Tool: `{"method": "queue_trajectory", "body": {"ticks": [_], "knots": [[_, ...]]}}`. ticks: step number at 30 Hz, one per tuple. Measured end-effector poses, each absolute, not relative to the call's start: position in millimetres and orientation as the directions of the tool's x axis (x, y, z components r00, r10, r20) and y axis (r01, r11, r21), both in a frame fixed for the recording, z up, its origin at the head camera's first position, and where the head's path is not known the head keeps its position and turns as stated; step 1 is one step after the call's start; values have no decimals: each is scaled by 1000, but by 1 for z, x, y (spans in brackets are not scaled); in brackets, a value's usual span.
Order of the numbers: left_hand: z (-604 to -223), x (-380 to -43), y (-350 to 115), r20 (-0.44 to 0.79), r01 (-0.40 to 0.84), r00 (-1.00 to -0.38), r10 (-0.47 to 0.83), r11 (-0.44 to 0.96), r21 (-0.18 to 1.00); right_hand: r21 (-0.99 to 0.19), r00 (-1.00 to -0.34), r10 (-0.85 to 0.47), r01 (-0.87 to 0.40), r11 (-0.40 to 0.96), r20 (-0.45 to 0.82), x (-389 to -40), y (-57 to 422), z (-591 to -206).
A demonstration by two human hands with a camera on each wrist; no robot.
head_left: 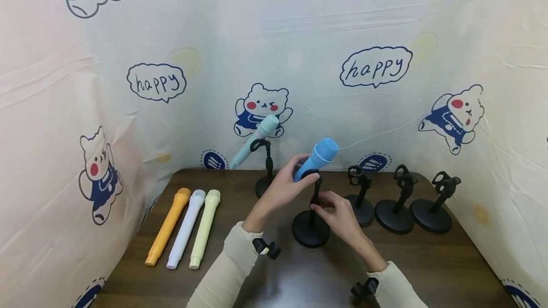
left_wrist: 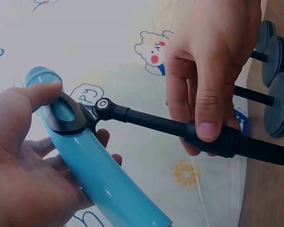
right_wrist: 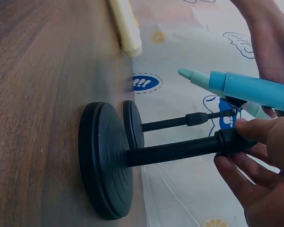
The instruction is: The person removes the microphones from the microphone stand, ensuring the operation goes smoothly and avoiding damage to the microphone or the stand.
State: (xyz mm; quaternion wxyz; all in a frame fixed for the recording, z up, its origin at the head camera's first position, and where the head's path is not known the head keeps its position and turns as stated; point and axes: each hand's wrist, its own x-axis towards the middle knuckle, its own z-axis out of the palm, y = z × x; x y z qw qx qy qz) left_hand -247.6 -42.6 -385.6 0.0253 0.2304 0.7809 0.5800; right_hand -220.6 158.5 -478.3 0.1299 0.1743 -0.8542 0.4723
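Observation:
A blue microphone (head_left: 318, 156) sits tilted in the clip of a black desk stand (head_left: 311, 233). My left hand (head_left: 286, 182) holds the microphone and clip; in the left wrist view the thumb lies near the clip ring (left_wrist: 61, 126) and the fingers reach behind the microphone's body. Lower down, my right hand (head_left: 340, 213) pinches the thick collar (left_wrist: 212, 140) on the stand's pole between thumb and fingers. The round base (right_wrist: 106, 163) rests on the table in the right wrist view.
Behind, another stand (head_left: 263, 185) carries a teal microphone (head_left: 254, 141). Orange (head_left: 169, 225), white (head_left: 186, 229) and pale yellow (head_left: 205, 229) microphones lie at left. Three stands with vacant clips, including the rightmost stand (head_left: 430, 215), are at right. A printed curtain (head_left: 299, 27) surrounds the wooden table (head_left: 128, 279).

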Motion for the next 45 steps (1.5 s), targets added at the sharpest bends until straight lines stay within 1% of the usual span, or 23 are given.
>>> {"method": "queue_trajectory", "body": {"ticks": [7, 15, 22, 28, 33, 38, 45], "knots": [[-385, -252, -35, 246, 367, -873, 421, 236, 900, -760, -901, -164, -428, 489, 402, -221, 157, -479], [-387, -252, -33, 272, 389, -866, 419, 224, 894, -763, -897, -148, -434, 479, 417, -222, 156, -479], [-387, -250, -33, 279, 389, -871, 405, 221, 894, -758, -903, -136, -419, 500, 409, -223, 153, -479], [-388, -250, -35, 269, 370, -874, 405, 196, 908, -756, -904, -130, -413, 508, 407, -225, 151, -478], [-389, -248, -37, 234, 325, -889, 394, 183, 928, -762, -912, -126, -398, 512, 392, -225, 151, -478], [-390, -249, -39, 214, 295, -893, 396, 157, 942, -751, -904, -133, -413, 515, 406, -225, 152, -479], [-399, -255, -41, 214, 245, -889, 406, 26, 969, -758, -902, -137, -420, 499, 410, -227, 153, -478]]}}
